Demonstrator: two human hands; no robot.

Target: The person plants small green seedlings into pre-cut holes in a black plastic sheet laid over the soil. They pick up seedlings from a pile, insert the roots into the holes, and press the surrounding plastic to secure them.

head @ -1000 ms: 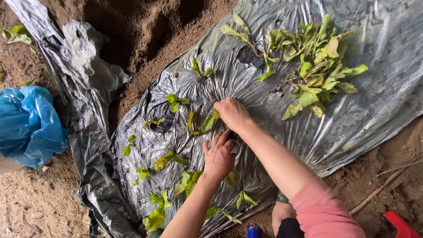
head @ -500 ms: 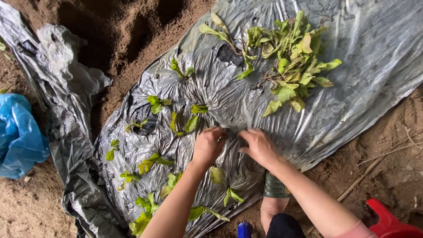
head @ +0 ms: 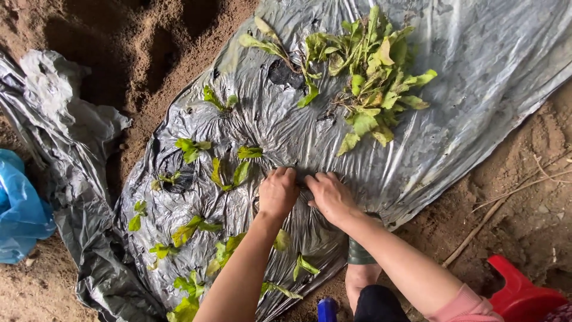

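A grey-black plastic sheet (head: 476, 89) lies over sandy soil. Small green seedlings (head: 229, 173) poke up through holes across its left half. My left hand (head: 277, 191) and my right hand (head: 330, 197) sit side by side near the sheet's middle. Their fingers are curled and pinch the plastic between them, just right of a planted seedling. A loose pile of pulled seedlings (head: 369, 77) rests on the sheet further up.
Bare brown soil (head: 149, 48) with dug hollows lies at upper left. A crumpled part of the sheet (head: 65, 119) and a blue plastic bag (head: 18, 209) are at the left. A red stool (head: 524, 292), a thin stick (head: 476, 232) and my green boot (head: 357, 253) are at lower right.
My right hand drew back from the far seedling and came down beside my left hand. Both hands now pinch the sheet together. The view shifted right and up.
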